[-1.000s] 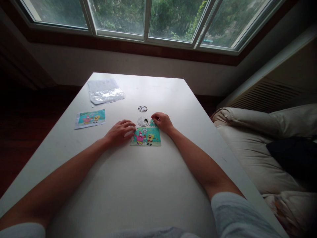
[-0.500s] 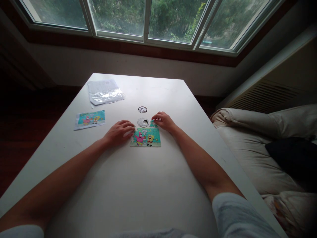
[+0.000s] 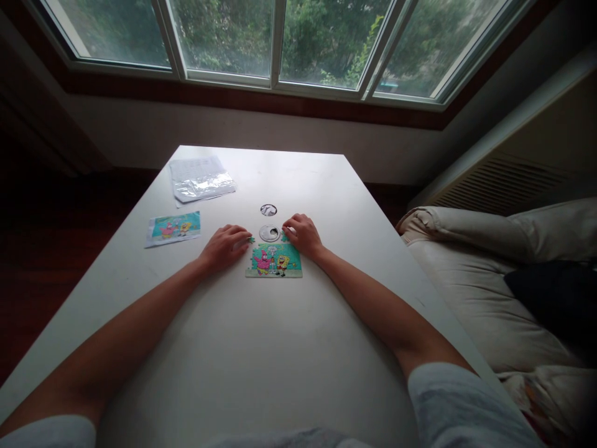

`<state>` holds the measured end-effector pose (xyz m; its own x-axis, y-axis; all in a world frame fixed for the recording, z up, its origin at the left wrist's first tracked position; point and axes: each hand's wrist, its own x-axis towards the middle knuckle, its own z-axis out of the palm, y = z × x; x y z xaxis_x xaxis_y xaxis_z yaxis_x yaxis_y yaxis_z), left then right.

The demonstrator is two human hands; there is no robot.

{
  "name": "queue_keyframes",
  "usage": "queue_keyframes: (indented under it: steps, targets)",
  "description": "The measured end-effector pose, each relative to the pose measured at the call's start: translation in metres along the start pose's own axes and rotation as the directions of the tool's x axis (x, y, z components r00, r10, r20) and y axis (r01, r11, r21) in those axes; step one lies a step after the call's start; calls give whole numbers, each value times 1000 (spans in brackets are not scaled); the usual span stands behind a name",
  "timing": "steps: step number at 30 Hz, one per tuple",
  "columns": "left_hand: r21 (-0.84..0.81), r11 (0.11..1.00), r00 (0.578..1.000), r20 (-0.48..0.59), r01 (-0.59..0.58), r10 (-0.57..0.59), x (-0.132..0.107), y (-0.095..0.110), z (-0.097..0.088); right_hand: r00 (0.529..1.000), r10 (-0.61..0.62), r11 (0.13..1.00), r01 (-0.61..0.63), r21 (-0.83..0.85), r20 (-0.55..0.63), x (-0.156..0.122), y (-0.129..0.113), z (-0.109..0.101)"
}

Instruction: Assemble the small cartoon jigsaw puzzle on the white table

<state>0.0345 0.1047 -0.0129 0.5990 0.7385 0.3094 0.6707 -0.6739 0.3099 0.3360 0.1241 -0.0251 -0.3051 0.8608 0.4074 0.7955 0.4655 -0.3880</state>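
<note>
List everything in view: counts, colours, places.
Table: one, white, centre.
Jigsaw puzzle: one, mostly teal, on table.
Loose pieces: count unclear, teal, near puzzle's far corners.
Round items: two, silvery, beyond puzzle.
Picture sheet: one, mostly teal, table's left.
Papers in plastic: one stack, white, far left.
Window: one, white frame, beyond table.
Wall: one, greyish, below window.
Floor: one, reddish brown, left.
Sofa: one, beige, right.
Bundle: one, blackish, on sofa.
Slatted panel: one, brownish, beyond sofa.
Left hand: one, bare, puzzle's far left corner.
Right hand: one, bare, far right corner.
Sleeves: two, grey, foreground.
</note>
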Motion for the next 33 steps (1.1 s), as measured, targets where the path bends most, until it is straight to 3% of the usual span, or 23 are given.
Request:
queue_keyframes:
  steps: [11,19,27,33]
  targets:
    - [52,998,999,-33,24,-22,9,1,6,947,-219,971,236,-47,233,-65,-49,-31]
    - [-21,1000,998,-62,19,-20,-1,16,5,969,-65,979,108,-171,237,-61,-51,-37]
    - [50,997,996,71,-53,50,-6,52,5,955,-4,985,55,-163,297,-55,-46,-43]
    - [55,998,993,113,-41,35,-5,54,8,938,7,987,50,-154,346,-46,-43,-42]
